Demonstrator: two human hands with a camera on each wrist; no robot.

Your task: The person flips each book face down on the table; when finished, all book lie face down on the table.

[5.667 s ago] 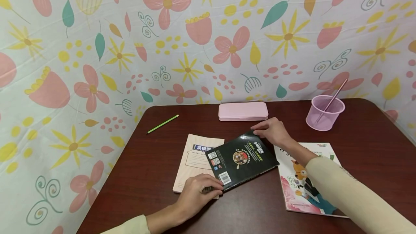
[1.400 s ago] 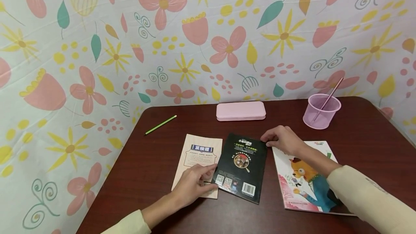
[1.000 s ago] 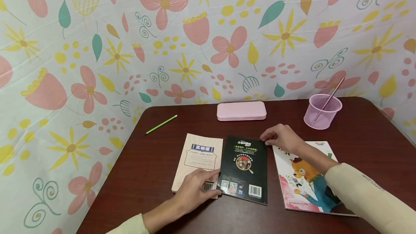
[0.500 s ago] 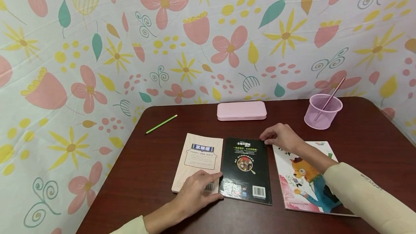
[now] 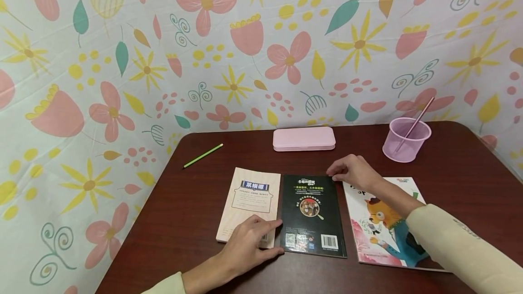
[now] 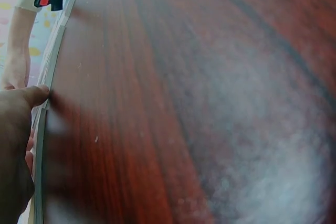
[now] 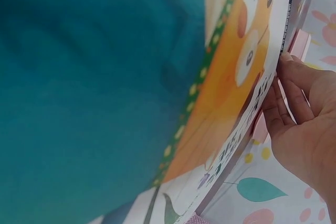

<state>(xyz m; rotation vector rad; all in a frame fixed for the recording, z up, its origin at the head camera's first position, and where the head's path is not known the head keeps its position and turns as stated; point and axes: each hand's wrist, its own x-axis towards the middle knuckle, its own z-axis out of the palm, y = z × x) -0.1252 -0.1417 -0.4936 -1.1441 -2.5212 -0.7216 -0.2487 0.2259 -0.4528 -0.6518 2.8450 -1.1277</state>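
A black-covered book (image 5: 312, 219) lies flat in the middle of the table, its back cover with a barcode facing up. My left hand (image 5: 247, 244) rests over the lower part of a cream book (image 5: 251, 203), thumb and forefinger stretched to the black book's left edge. At the black book's top right corner, the fingertips of my right hand (image 5: 354, 173) touch the edge. Under my right forearm lies a white picture book (image 5: 367, 239) with an orange animal in blue. The left wrist view shows my left thumb (image 6: 38, 95) against the book edges.
A pink pencil case (image 5: 304, 139) sits at the back of the dark wooden table (image 5: 180, 239). To its right stands a pink mesh pen cup (image 5: 402, 149) with one pencil in it. A green pencil (image 5: 203, 156) lies at the back left. Flowered cloth hangs behind.
The black book, earlier slanted and overlapping the cream book, has turned and slid right until it lies nearly straight beside it. In the last second its lower end shifted slightly right, my left fingers following.
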